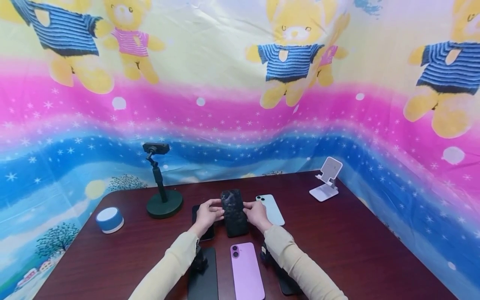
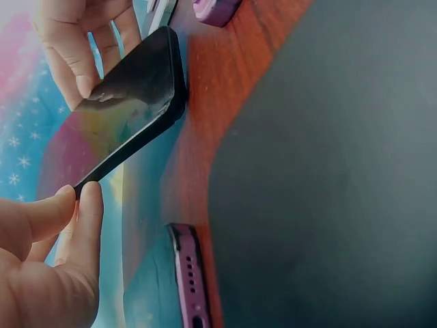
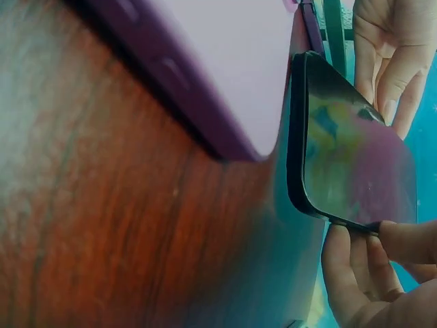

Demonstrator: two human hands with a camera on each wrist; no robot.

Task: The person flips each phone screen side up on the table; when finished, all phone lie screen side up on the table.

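A black smartphone (image 1: 234, 214) with a glossy screen is tilted up between my two hands. My left hand (image 1: 207, 214) pinches its left edge between thumb and fingers. On the opposite edge, my right hand (image 1: 256, 213) pinches it the same way. In the left wrist view the phone (image 2: 140, 89) reflects the colourful cloth in its screen; in the right wrist view the phone (image 3: 355, 154) shows similar reflections. Whether its lower end touches the table I cannot tell. A dark phone (image 1: 207, 236) lies partly under my left hand, and a pale mint phone (image 1: 274, 209) lies beside my right.
Nearer me lie a purple phone (image 1: 247, 271), a dark phone (image 1: 204, 279) and another dark phone (image 1: 288, 284) partly under the right sleeve. Behind stand a dark green stand (image 1: 164, 204), a blue-and-white round device (image 1: 110, 220) and a white phone stand (image 1: 326, 189). Patterned cloth hangs behind the table.
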